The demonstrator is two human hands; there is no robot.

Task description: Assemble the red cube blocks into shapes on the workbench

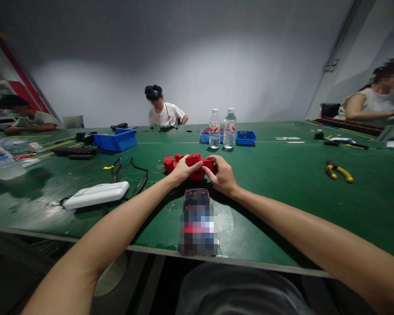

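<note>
Several red blocky parts (197, 176) lie close together on the green table in front of me; their exact kind is too small to make out. My left hand (184, 170) has its thumb and fingers around a red block (193, 159) at the middle of the cluster. On the other side, my right hand (222, 174) pinches another red block (207, 164) between thumb and fingers, right beside the first one. Whether the two blocks are joined cannot be seen. More red blocks (168, 164) sit left of my left hand. A phone (198, 223) lies between my forearms.
Two water bottles (229, 129) stand beyond my hands, near small blue bins (246, 138). A larger blue bin (115, 140), black cables (139, 168) and a white device (96, 195) lie leftward. Yellow-handled pliers (339, 170) rest at right. Other people (166, 113) sit around the table.
</note>
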